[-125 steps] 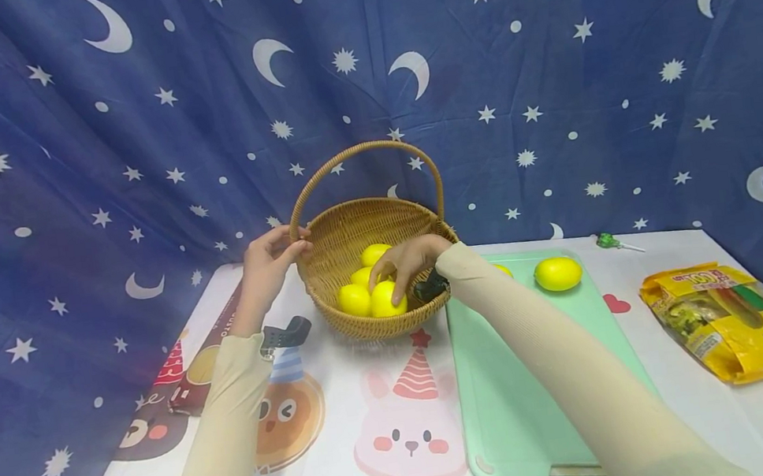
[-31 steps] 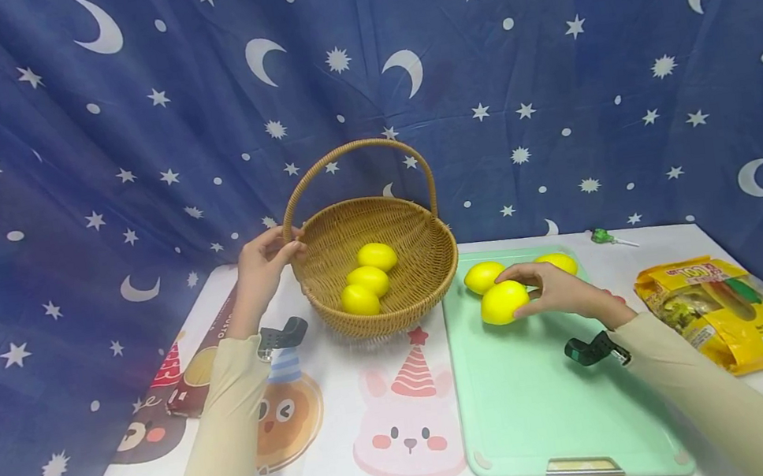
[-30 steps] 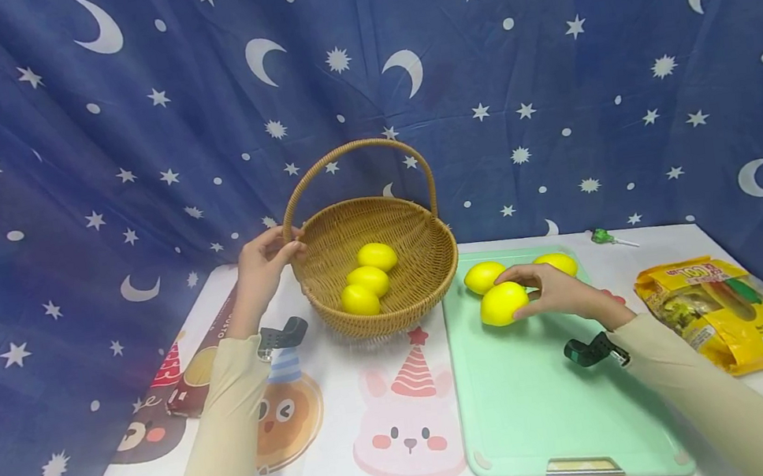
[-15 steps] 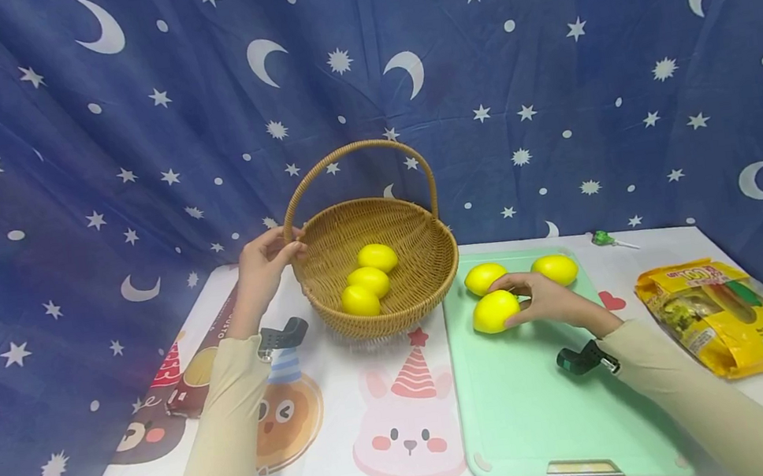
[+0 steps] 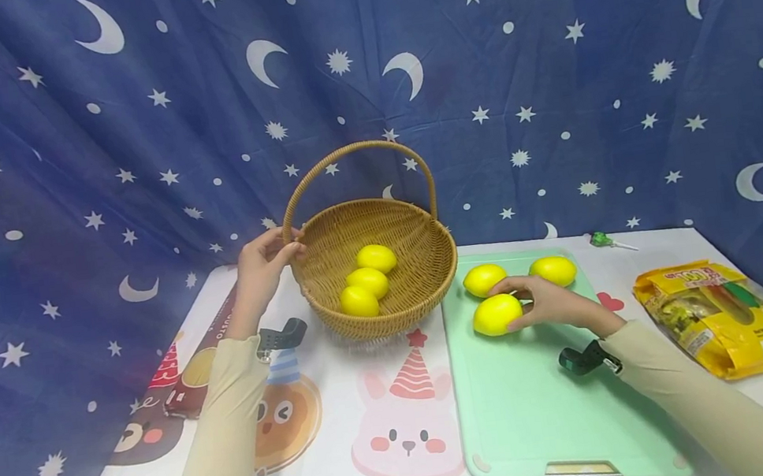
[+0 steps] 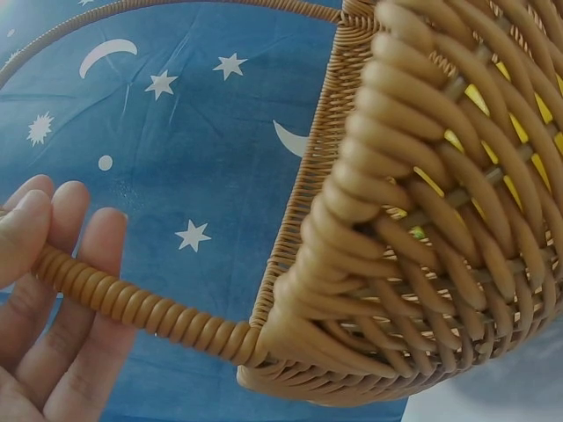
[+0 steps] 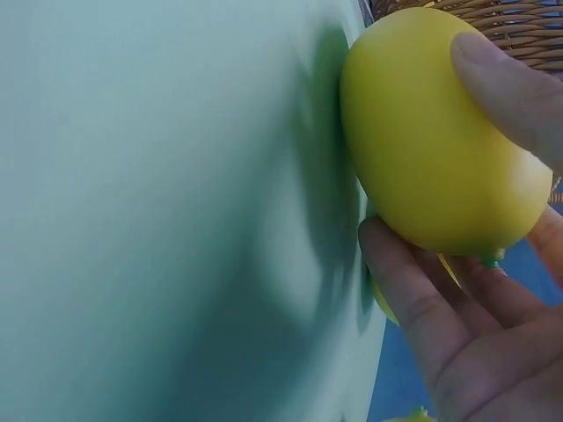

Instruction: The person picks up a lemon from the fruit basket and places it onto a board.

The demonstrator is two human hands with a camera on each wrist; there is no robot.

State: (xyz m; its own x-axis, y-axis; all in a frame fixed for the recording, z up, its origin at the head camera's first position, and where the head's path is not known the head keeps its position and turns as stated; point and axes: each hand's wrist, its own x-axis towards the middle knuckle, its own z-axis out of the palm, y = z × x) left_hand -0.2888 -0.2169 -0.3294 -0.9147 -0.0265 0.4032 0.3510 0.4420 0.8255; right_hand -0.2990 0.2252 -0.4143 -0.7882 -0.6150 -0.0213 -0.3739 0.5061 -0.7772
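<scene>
My left hand (image 5: 264,272) grips the left base of the handle of a wicker basket (image 5: 422,280). In the left wrist view, the thumb and fingers wrap the coiled handle (image 6: 149,308). Three yellow lemons (image 5: 376,258) lie inside the basket. On the right, my right hand (image 5: 550,304) pinches a lemon (image 5: 496,315) at the green cutting board (image 5: 517,412). Seen from the right wrist, the thumb lies over this lemon (image 7: 431,132), its side close to the board. Behind it, two more lemons, one left (image 5: 484,280) and one right (image 5: 553,272), rest on the board.
A yellow food package (image 5: 730,318) lies at the right, with a green lollipop (image 5: 599,240) behind it. A dark red package (image 5: 201,371) lies left, partly behind my left forearm. A blue starry curtain (image 5: 197,133) hangs behind the table.
My right hand has moved from inside the basket to the board, taking a lemon out. In the last second, it lowers the lemon slightly, toward the near left. My left hand stays on the handle.
</scene>
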